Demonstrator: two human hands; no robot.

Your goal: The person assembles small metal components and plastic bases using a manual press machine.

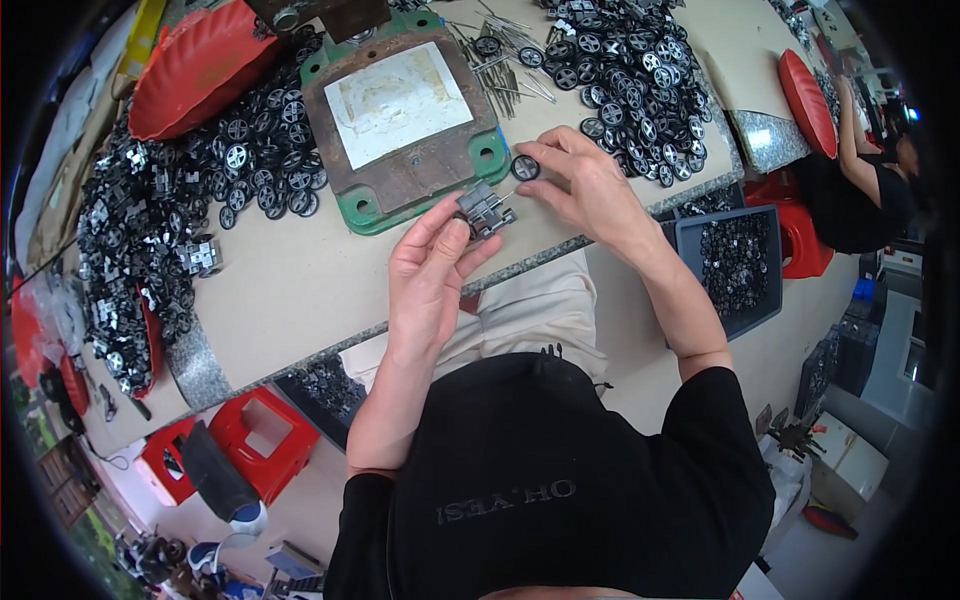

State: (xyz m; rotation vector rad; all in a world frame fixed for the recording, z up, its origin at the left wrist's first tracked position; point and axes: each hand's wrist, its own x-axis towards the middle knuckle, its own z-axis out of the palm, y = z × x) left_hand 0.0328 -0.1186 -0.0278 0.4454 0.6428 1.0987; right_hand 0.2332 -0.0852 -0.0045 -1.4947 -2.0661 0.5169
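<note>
Over the near edge of the worktable, my left hand [427, 275] pinches a small grey-and-black toy car chassis [484, 210]. A small black wheel [525, 168] with a silver spoked hub sits between the thumb and forefinger of my right hand [592, 192]. From the wheel, a thin metal axle [508, 196] runs toward the chassis. Whether its tip is inside the chassis, I cannot tell. Another dark wheel seems to show at the chassis's left side, partly covered by my left thumb.
Just beyond my hands stands a green-and-brown metal press base [400, 190] with a pale plate. Wheels [640, 90] and loose axles [510, 60] lie right, more wheels [265, 160] and chassis parts [135, 230] left. A red basin [200, 75] and a parts crate [735, 265] flank me; another person [850, 205] sits far right.
</note>
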